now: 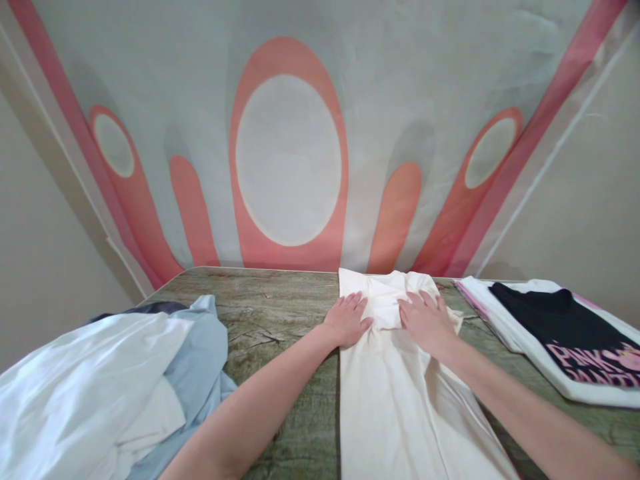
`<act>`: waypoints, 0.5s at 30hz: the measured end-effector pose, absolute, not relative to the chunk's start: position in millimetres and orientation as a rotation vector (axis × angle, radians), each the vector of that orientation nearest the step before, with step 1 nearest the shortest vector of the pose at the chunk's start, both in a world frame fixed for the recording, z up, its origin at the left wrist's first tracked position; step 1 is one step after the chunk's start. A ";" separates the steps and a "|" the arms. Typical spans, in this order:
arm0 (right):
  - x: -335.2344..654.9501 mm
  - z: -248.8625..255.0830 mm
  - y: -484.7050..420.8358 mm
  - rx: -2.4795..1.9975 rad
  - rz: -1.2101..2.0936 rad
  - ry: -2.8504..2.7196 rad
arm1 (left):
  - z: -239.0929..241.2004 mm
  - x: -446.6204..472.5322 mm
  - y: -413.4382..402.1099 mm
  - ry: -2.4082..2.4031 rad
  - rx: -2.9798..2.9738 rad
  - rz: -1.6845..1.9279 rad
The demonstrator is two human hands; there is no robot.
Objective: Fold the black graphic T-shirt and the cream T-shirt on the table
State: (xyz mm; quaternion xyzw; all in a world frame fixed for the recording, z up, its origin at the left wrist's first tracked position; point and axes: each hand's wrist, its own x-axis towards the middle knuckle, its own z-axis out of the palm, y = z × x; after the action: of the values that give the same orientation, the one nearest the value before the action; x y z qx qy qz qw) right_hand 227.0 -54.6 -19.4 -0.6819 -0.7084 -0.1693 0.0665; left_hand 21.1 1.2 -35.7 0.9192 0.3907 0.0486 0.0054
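Observation:
A cream garment point(395, 393) lies lengthwise on the wood-grain table point(270, 313), folded into a long strip running from the far edge toward me. My left hand point(347, 321) rests flat on its left side, fingers stretched out. My right hand point(425, 319) lies flat on the upper part of the garment, fingers spread, pressing the cloth down. Neither hand grips anything.
A heap of white and light blue clothes point(110, 387) sits at the left. A stack of folded shirts, a black one with pink print point(570, 327) on top, lies at the right. A grey and coral patterned sheet point(290, 147) hangs behind the table.

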 end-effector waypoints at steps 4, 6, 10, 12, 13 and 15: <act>210.9 -32.7 -54.9 -1.970 -0.347 -2.221 | -33.0 19.8 4.1 1.218 2.864 0.110; 210.9 -36.9 -49.5 -1.938 -0.278 -2.274 | -33.3 18.7 8.0 1.228 2.857 0.114; 220.4 -42.3 -36.7 -1.855 -0.256 -2.327 | -36.0 17.4 20.3 1.248 2.836 0.134; 224.8 -44.3 -32.1 -1.813 -0.257 -2.335 | -36.4 17.5 27.3 1.256 2.819 0.135; 226.3 -45.1 -30.4 -1.797 -0.256 -2.334 | -36.1 17.7 30.7 1.262 2.810 0.134; 227.4 -45.3 -29.1 -1.771 -0.229 -2.330 | -35.3 18.1 37.1 1.278 2.794 0.123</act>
State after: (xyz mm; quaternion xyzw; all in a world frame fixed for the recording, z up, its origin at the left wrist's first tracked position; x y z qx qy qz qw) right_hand 227.4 -29.1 -45.3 -0.6002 -0.7894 -0.0776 0.1028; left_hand 18.1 37.1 -35.3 0.9081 0.4155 0.0401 0.0332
